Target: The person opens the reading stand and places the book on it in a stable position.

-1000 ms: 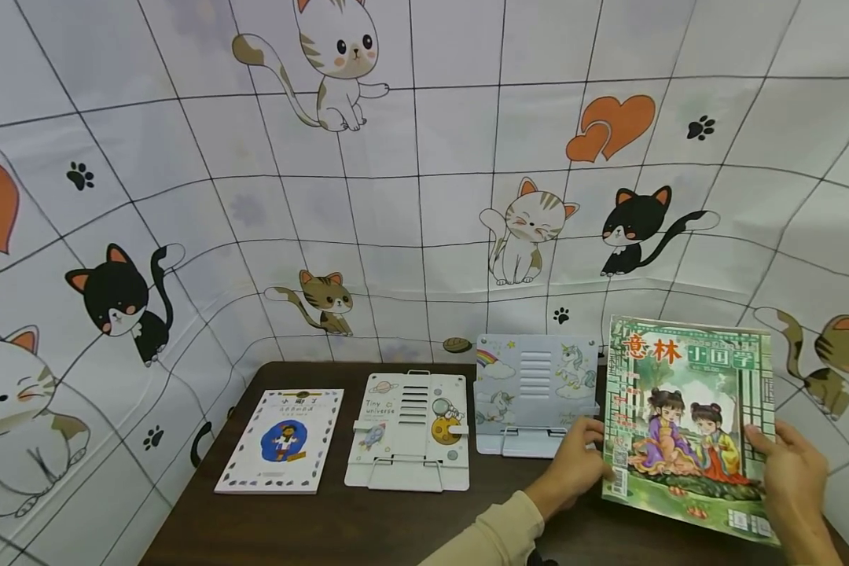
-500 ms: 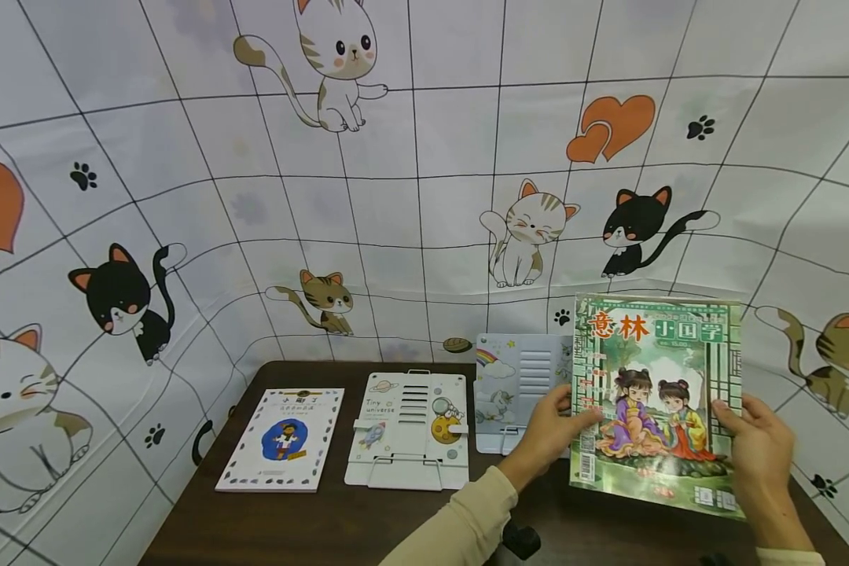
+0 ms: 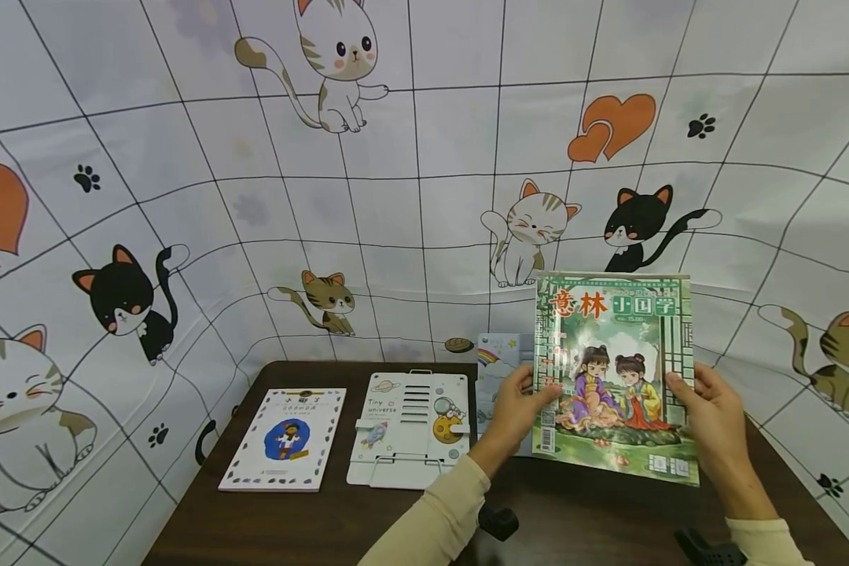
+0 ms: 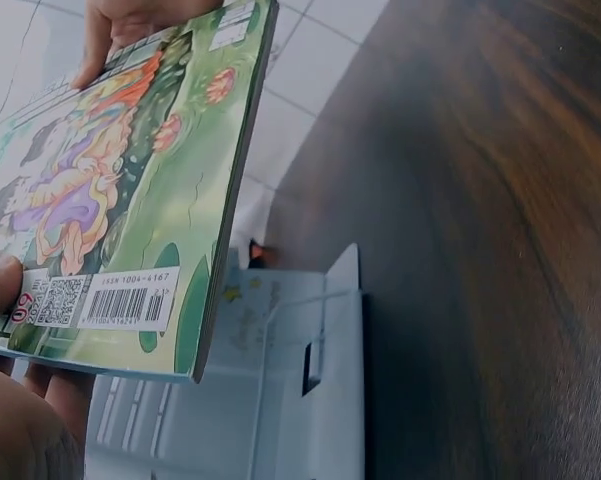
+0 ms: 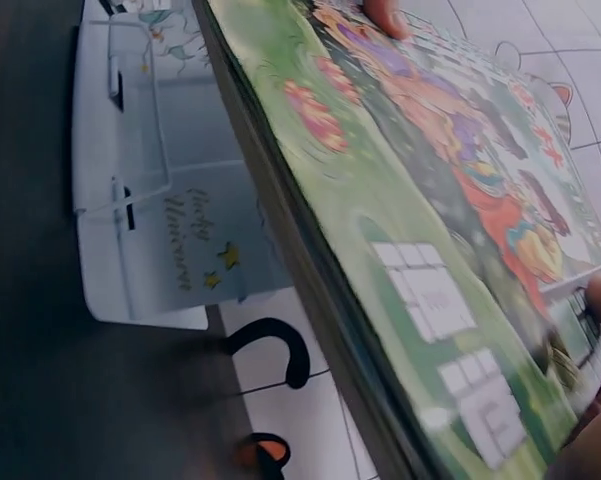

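Note:
A green illustrated magazine (image 3: 615,377) is held upright above the table, its cover with two robed figures facing me. My left hand (image 3: 512,417) grips its left edge, thumb on the cover and fingers behind. At the opposite edge my right hand (image 3: 714,417) pinches it the same way. Behind the magazine stands a pale blue unicorn book stand (image 3: 497,369), mostly hidden in the head view. The left wrist view shows its ledge and wire clip below the magazine, and the right wrist view shows the stand (image 5: 210,240) apart from the magazine's lower edge.
A white "Tiny universe" book stand (image 3: 409,428) sits left of the blue one. Farther left lies a white book (image 3: 283,440) with a blue round picture. The dark wooden table (image 3: 290,527) meets a cat-patterned wall cloth (image 3: 453,212) at its back edge.
Both hands have carried the magazine leftward and slightly up, from the right side to in front of the blue stand. It now covers most of that stand. The other things have stayed put.

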Demonstrator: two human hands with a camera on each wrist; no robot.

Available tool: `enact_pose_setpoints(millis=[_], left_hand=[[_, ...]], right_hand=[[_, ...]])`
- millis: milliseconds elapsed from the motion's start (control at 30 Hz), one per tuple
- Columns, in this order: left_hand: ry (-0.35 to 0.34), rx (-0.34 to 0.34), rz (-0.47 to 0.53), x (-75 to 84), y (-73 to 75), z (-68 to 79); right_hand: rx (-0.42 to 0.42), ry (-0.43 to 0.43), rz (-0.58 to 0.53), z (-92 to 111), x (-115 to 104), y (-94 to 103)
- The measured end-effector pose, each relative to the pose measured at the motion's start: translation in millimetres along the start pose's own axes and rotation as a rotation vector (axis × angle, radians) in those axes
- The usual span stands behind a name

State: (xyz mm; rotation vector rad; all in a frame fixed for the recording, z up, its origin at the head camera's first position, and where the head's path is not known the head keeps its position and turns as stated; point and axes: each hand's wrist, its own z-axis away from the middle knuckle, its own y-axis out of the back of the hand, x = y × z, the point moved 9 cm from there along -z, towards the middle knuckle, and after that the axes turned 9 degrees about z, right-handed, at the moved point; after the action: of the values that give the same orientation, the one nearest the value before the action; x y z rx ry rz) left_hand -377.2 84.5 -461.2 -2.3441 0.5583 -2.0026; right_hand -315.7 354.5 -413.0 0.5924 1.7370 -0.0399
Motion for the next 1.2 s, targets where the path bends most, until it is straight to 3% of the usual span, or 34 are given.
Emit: enact_pose_setpoints(millis=[167,467,800,1200], left_hand=[[-0.028,0.020,-0.003,13.1,14.9,0.1],[-0.063,0.052,-0.066,40.9,40.6,-4.5],[-0.110,0.127,-0.180,65.3,60.2,-12.8],[-0.119,0.149,-0.198,76.1,70.0,-18.2]], right_hand=[[-0.053,0.058,0.244,-2.9,-10.7,-12.6],[-0.018,0.171,0.426,-11.4,-40.1,-29.7],[0.064,0.263,0.344,-28.1,-62.5,-46.1],[0.060,0.229,0.237,-37.4,-70.7,-59.3]])
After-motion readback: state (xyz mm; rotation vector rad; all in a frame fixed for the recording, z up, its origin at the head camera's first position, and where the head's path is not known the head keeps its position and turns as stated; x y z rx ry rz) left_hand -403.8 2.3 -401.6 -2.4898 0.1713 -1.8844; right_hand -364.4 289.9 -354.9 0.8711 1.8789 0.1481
